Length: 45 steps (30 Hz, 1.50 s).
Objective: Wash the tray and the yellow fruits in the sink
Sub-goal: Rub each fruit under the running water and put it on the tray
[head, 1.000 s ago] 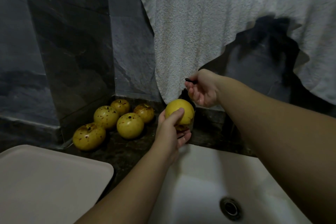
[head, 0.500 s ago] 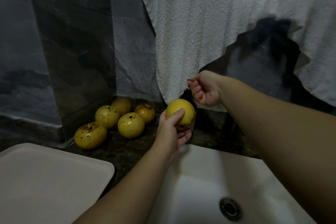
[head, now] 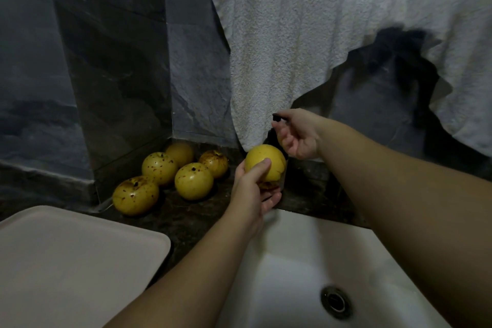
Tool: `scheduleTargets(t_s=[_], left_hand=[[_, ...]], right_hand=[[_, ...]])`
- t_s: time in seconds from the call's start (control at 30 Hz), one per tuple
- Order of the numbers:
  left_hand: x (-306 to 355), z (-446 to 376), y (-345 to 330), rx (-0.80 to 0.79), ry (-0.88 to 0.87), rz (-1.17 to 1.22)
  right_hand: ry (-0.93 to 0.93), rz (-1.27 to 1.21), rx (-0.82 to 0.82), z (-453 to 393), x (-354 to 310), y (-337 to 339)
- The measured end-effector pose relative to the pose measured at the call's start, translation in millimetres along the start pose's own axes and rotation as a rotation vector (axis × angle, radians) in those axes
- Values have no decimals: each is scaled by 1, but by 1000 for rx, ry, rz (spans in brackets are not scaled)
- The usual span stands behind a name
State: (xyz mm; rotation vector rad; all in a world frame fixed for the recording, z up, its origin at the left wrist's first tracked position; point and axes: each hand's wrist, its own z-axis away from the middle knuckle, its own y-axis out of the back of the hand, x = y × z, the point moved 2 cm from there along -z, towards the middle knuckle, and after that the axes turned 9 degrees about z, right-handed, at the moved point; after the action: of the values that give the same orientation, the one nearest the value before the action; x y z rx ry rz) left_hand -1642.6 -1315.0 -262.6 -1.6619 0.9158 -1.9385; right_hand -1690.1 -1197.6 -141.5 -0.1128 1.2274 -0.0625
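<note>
Yellow fruit [head: 265, 161], gripped from below and the side by the left hand [head: 251, 194], was held at the back rim of the sink [head: 292, 261], directly under the black pump nozzle [head: 275, 117] on which the right hand [head: 296, 136] rested with fingers loosely curled. Soap would probably fall straight onto the fruit, the right hand lying just above and behind it. Five more spotted fruits [head: 193, 181] sat on the dark counter [head: 186, 217] to the left, the tray [head: 74, 261] nearer the viewer.
</note>
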Motion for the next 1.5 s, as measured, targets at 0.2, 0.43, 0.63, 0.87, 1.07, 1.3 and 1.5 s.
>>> scheduleTargets(t_s=[0.2, 0.43, 0.63, 0.87, 1.07, 1.3, 1.5], left_hand=[[-8, 4, -2, 7, -40, 7], [-30, 21, -18, -158, 96, -135], [-59, 42, -40, -128, 277, -86], [-94, 52, -55, 0, 400, -248], [-125, 57, -55, 23, 466, -196], [-126, 56, -53, -23, 445, -170], [-126, 64, -53, -83, 513, -166]], right_hand=[[149, -288, -64, 23, 21, 6], [771, 559, 364, 64, 77, 30], [662, 882, 428, 87, 127, 62], [611, 987, 487, 108, 163, 94], [386, 825, 565, 105, 191, 112], [348, 617, 480, 99, 190, 124], [545, 1003, 554, 106, 192, 115]])
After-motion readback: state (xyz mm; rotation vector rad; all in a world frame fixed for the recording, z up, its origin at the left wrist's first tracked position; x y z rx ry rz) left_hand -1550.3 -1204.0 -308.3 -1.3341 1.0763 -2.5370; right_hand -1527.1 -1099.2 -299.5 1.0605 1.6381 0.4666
